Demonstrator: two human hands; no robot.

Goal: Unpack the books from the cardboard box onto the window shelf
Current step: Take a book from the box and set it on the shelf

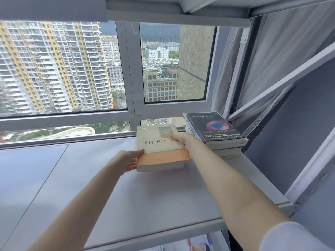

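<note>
The book (159, 147) is held at the shelf (108, 187), beside the stack (217, 134): left edge pinched by the left hand (129, 160), right edge gripped by the right hand (178, 138). Stiff, light handling is expected; opposite edges are recommended

The left hand (129, 160) and right hand (178, 139) are bare, the forearms too. A white short sleeve (297, 236) covers the right upper arm.
</note>
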